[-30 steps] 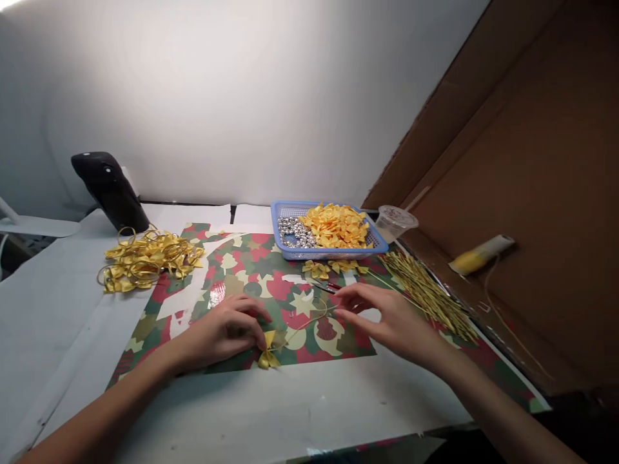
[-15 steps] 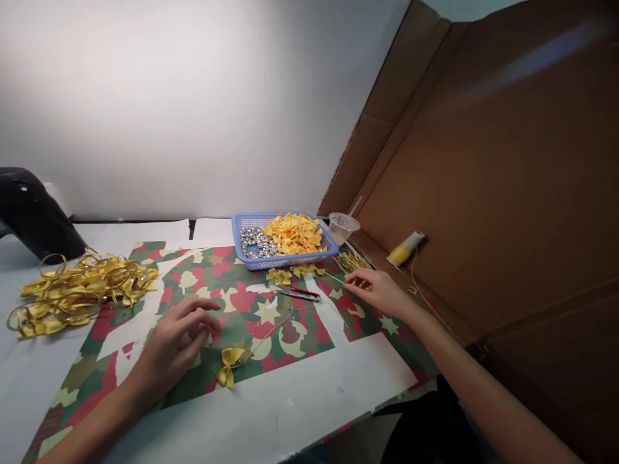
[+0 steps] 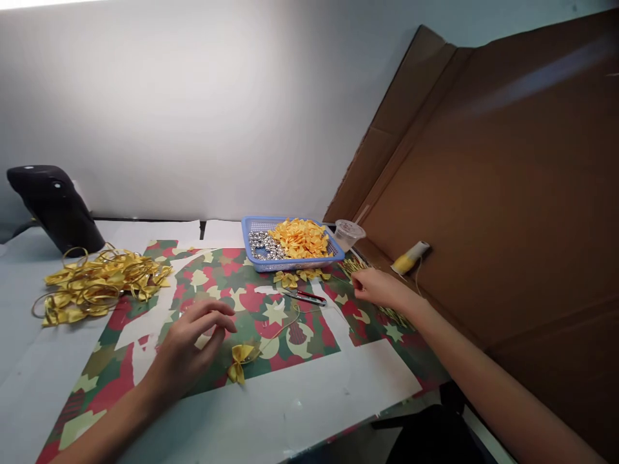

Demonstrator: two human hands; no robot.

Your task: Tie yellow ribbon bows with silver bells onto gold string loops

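My left hand (image 3: pixel 191 341) hovers over the patterned paper (image 3: pixel 227 290), fingers curled loosely apart and holding nothing. Just right of it lies a small yellow ribbon bow (image 3: pixel 240 359) with a thin gold cord (image 3: pixel 280 328) trailing away. My right hand (image 3: pixel 380 288) reaches to the right and rests on a bundle of gold cords (image 3: pixel 374 283) by the cardboard wall. Its fingertips are pinched at the cords; whether they grip one is unclear. Red-handled scissors (image 3: pixel 307 296) lie between the hands.
A blue basket (image 3: pixel 290 264) holds yellow bows and silver pieces at the back. A plastic cup (image 3: pixel 349 233) stands beside it. A heap of gold ribbon loops (image 3: pixel 97 283) lies at left near a black device (image 3: pixel 53 206). A cardboard wall (image 3: pixel 483 193) closes the right side.
My left hand has let go of the bow and lifted off it. My right hand has moved right, from the cord near the scissors to the gold cord bundle. The view has turned right.
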